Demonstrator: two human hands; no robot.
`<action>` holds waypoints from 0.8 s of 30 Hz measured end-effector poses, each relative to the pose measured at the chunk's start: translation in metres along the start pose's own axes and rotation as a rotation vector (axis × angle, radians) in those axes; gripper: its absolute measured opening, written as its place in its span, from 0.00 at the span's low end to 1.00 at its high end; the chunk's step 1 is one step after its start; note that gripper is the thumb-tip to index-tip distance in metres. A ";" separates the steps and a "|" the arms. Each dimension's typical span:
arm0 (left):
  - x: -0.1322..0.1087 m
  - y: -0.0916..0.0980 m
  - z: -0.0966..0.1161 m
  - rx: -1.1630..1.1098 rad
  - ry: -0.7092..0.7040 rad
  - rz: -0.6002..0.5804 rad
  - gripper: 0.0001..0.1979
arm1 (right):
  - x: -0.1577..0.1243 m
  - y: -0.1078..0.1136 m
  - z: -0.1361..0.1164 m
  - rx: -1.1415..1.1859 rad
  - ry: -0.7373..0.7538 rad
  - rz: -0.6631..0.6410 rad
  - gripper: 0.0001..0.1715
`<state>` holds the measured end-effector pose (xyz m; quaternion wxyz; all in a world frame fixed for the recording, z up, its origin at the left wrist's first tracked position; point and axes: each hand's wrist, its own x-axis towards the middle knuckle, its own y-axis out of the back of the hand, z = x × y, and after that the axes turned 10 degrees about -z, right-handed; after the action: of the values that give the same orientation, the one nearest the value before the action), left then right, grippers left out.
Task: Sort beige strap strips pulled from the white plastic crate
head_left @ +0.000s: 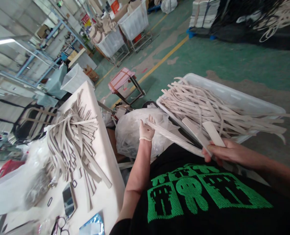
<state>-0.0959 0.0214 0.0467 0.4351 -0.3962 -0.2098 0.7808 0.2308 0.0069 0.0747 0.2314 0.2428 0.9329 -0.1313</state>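
Observation:
My right hand [223, 151] grips several pale, flat strips [213, 133]. Two of their ends stick up past the fingers. From that hand a longer pale strip [175, 137] stretches across to my left hand [146, 131], which wears a whitish covering down to the wrist. The left palm faces up, thumb and fingers apart, and the strip's far end lies against the fingers. Beside my right hand is a white plastic tub [223, 88] heaped with similar loose strips [198, 101].
At left, a white table [108, 169] carries a pile of strips [71, 140], a phone [68, 199], glasses [61, 225] and a blue packet [93, 225]. Clear plastic bags [132, 130] bulge between table and tub. A pink-topped stool [121, 79] and wheeled bins [112, 42] stand beyond.

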 end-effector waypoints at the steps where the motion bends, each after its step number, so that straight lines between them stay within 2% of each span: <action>1: 0.000 0.000 0.010 0.006 -0.052 0.020 0.25 | 0.002 0.001 0.003 0.021 -0.019 -0.009 0.33; 3: -0.005 -0.001 0.024 0.029 -0.153 0.038 0.23 | 0.009 -0.001 0.008 0.051 -0.026 -0.054 0.34; 5: -0.013 -0.003 0.026 0.099 -0.204 -0.005 0.22 | 0.019 -0.006 0.008 0.061 0.003 -0.098 0.35; 9: -0.034 -0.005 -0.001 0.335 -0.076 -0.195 0.20 | 0.047 -0.023 -0.004 0.099 0.148 -0.118 0.37; 12: -0.050 -0.003 -0.030 0.480 -0.001 -0.310 0.26 | 0.064 -0.034 -0.019 0.116 0.253 -0.100 0.36; 15: -0.064 -0.001 -0.050 0.605 0.021 -0.387 0.31 | 0.073 -0.040 -0.032 0.128 0.324 -0.028 0.33; 19: -0.081 0.001 -0.057 0.767 -0.002 -0.489 0.29 | 0.078 -0.038 -0.037 0.121 0.339 0.043 0.31; 24: -0.090 0.003 -0.066 0.933 -0.068 -0.615 0.26 | 0.088 -0.036 -0.023 0.140 0.326 0.094 0.29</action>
<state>-0.0165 -0.0574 0.0441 0.7651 -0.0568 0.0385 0.6403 0.1355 0.0190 0.0558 0.0658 0.3198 0.9342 -0.1439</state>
